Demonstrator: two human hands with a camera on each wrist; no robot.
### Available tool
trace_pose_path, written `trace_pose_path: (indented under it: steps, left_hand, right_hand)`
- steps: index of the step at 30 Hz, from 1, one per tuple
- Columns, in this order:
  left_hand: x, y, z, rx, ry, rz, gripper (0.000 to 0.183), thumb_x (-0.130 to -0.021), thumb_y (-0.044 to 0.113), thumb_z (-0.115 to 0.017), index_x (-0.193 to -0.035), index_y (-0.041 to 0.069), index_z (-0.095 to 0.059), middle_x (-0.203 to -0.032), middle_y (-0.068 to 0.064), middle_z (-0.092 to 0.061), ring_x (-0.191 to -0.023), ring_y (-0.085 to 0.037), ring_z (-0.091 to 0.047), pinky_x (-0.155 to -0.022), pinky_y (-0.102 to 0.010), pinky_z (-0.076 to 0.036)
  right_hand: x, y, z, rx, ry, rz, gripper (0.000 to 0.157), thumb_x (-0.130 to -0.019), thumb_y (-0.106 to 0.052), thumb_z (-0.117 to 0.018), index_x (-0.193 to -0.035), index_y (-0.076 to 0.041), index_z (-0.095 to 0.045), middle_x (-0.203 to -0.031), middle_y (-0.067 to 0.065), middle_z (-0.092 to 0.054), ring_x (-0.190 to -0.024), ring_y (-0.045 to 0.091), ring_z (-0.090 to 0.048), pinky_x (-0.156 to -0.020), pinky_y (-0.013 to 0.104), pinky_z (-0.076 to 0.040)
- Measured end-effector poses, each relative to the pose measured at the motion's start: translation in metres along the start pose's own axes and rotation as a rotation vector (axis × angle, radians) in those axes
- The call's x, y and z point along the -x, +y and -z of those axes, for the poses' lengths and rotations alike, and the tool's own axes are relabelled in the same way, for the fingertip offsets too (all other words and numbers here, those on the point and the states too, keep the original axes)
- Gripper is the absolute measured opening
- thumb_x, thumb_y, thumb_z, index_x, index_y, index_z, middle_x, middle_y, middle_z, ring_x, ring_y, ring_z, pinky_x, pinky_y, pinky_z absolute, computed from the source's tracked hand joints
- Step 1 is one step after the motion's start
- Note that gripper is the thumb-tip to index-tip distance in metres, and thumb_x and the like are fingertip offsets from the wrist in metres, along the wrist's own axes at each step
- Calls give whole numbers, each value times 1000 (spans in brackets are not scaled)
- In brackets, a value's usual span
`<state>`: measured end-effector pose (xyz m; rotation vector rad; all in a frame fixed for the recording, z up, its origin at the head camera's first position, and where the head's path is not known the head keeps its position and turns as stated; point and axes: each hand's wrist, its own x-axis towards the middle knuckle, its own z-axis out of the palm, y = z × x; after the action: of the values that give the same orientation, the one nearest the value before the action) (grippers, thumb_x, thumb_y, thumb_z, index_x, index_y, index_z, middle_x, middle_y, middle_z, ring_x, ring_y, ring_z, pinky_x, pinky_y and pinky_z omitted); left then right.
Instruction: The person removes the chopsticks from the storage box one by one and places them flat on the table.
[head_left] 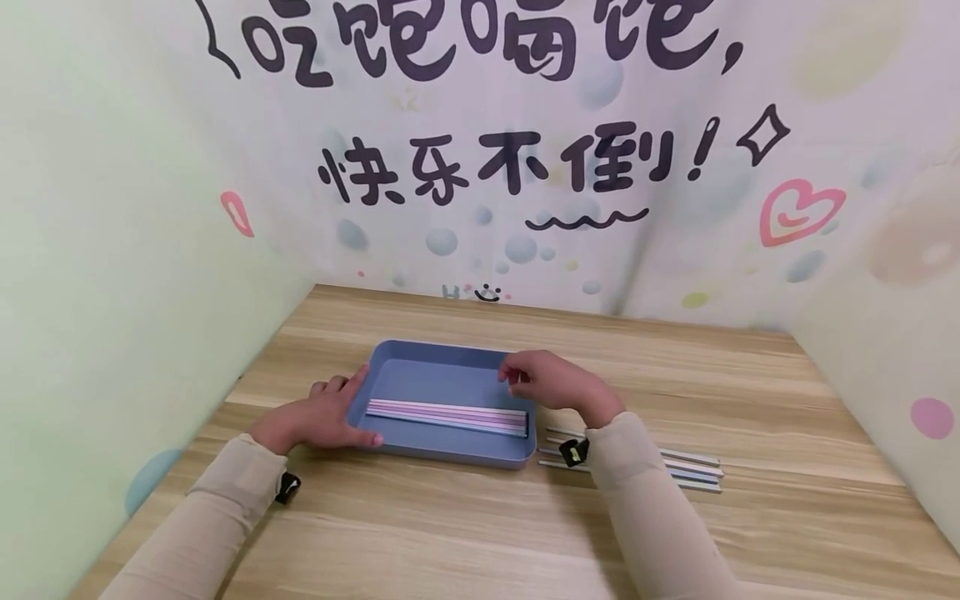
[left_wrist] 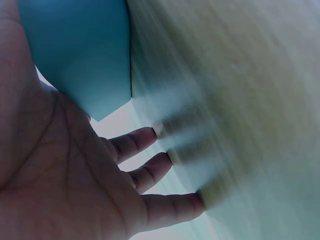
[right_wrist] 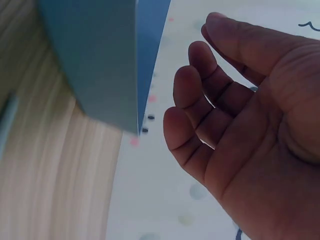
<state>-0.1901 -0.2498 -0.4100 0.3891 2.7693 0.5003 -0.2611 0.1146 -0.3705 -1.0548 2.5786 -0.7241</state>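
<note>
A shallow blue tray (head_left: 442, 379) lies on the wooden table, with several pink, white and light-blue chopsticks (head_left: 450, 417) side by side inside it, towards its near side. My left hand (head_left: 326, 417) rests against the tray's left end, its thumb at the near rim and its fingers spread along the side. In the left wrist view those fingers (left_wrist: 172, 207) are fairly straight, below the tray's corner. Over the tray's far right corner is my right hand (head_left: 551, 379), its fingers loosely bent. The right wrist view shows nothing between its thumb and fingertips (right_wrist: 178, 122).
Several loose chopsticks (head_left: 693, 475) lie on the table to the right of the tray, partly hidden under the right forearm. A printed cloth wall (head_left: 480, 250) stands behind the table, and a pale wall (head_left: 150, 250) borders its left side.
</note>
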Motion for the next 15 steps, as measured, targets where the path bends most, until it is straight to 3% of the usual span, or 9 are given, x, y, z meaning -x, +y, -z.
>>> trace_pose_path:
  steps: [7,15]
  left_hand:
    - [-1,1,-2,10,-4,-3,125,-78,68,-71,-157,-2,-3,-145,-36,-28,-127,-56,-30,-98,-65,-34]
    - [-1,1,-1,-6,9,-2,126,-78,68,-71,-157,-3,-4,-143,-38,-29,-125,-57,-32,-97,-64,-35]
  right_hand:
    - [-20,-5,-10,-16,-30,39,13,-96,-4,-64,-108,-8,-67,-90,-2,-60,-83,17,-54,-74,32,-47]
    - [-34,-13,-5,-8,-6,39,15,-95,-3,-63,-109,-7,-68,-89,0,-59,-80,18,-53,-70,32,-46]
